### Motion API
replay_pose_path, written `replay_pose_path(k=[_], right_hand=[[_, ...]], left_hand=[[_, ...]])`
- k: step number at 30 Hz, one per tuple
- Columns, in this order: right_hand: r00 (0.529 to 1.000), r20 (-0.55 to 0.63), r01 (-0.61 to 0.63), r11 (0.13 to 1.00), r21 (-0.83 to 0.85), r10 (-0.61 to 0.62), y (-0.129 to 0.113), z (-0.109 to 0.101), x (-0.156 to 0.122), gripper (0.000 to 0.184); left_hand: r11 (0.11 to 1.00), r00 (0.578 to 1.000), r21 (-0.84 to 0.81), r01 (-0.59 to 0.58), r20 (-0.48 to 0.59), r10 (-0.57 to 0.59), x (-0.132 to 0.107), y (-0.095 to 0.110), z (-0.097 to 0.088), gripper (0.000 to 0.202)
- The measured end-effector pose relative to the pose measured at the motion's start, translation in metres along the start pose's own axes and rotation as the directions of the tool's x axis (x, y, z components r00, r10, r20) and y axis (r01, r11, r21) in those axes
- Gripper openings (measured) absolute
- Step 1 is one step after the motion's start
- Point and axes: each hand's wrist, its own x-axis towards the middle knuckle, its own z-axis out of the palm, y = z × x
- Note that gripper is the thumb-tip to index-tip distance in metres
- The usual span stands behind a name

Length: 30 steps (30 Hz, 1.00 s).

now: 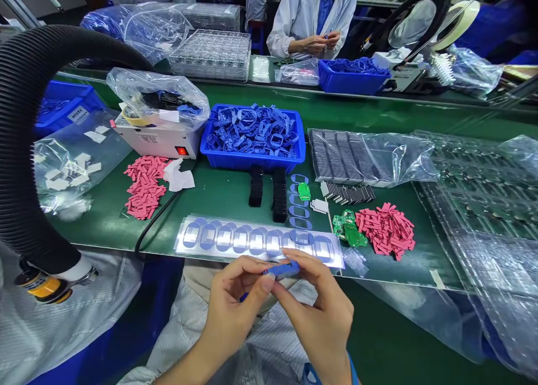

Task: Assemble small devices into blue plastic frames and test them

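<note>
In front of the bench edge, a small blue plastic housing (284,270) is held up between both hands. My left hand (235,298) pinches its left end with thumb and fingers. On its right end are the closed fingers of my right hand (320,301). The inside of the housing is turned away from view. Just beyond the hands lies a clear sheet with a row of oval blue-rimmed stickers (240,239). Similar oval pieces (300,212) form a column behind it, with a green circuit board (304,191) on top.
A blue bin (252,159) full of blue housings stands behind two black stacks (279,197). Pink strips lie in a left pile (145,191) and a right pile (386,231). A black hose (17,149) arches at left. Clear trays (496,222) fill the right; a co-worker (311,21) sits opposite.
</note>
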Motion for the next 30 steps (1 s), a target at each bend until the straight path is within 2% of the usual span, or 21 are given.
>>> replay_pose_path(k=[3, 8, 11, 13, 15, 19, 22, 25, 26, 28, 30], right_hand=[[0.998, 0.049, -0.055, 0.992, 0.116, 0.05, -0.001, -0.007, 0.008, 0.02], [0.949, 0.312, -0.121, 0.965, 0.232, 0.044, -0.004, -0.028, 0.024, 0.007], [0.942, 0.336, -0.114, 0.955, 0.275, 0.015, -0.003, -0.034, 0.025, 0.011], [0.946, 0.324, -0.078, 0.957, 0.278, -0.017, 0.0, -0.035, 0.024, 0.014], [0.951, 0.303, -0.027, 0.963, 0.268, -0.058, 0.004, -0.034, 0.021, 0.018], [0.957, 0.255, 0.073, 0.969, 0.237, -0.135, 0.007, -0.034, 0.019, 0.025], [0.944, 0.252, 0.162, 0.964, 0.209, -0.213, 0.008, -0.036, 0.02, 0.026], [0.911, 0.246, 0.295, 0.94, 0.17, -0.33, 0.01, -0.036, 0.018, 0.037], [0.913, 0.226, 0.308, 0.938, 0.16, -0.339, 0.011, -0.035, 0.016, 0.039], [0.962, 0.141, 0.207, 0.96, 0.189, -0.235, 0.012, -0.031, 0.01, 0.039], [0.996, 0.092, -0.021, 0.954, 0.3, -0.007, 0.012, -0.026, 0.002, 0.04]], left_hand=[[0.998, 0.998, 0.042, -0.046, 0.04, 0.044, -0.001, 0.004, -0.002, 0.003], [0.967, 0.99, 0.224, -0.124, 0.091, 0.106, -0.003, 0.01, -0.011, 0.006], [0.96, 0.983, 0.239, -0.144, 0.147, 0.111, -0.002, 0.013, -0.014, 0.006], [0.974, 0.979, 0.198, -0.106, 0.19, 0.068, 0.0, 0.015, -0.014, 0.007], [0.992, 0.975, 0.123, -0.014, 0.222, -0.014, 0.003, 0.016, -0.014, 0.008], [0.991, 0.964, -0.028, 0.13, 0.237, -0.12, 0.006, 0.014, -0.015, 0.008], [0.977, 0.953, -0.07, 0.2, 0.244, -0.178, 0.005, 0.01, -0.016, 0.009], [0.949, 0.933, -0.087, 0.304, 0.227, -0.279, 0.003, 0.011, -0.016, 0.012], [0.946, 0.933, -0.086, 0.312, 0.213, -0.289, 0.002, 0.012, -0.016, 0.012], [0.968, 0.957, -0.027, 0.248, 0.164, -0.24, 0.001, 0.015, -0.015, 0.012], [0.987, 0.99, 0.141, 0.071, 0.113, -0.087, 0.0, 0.016, -0.015, 0.022]])
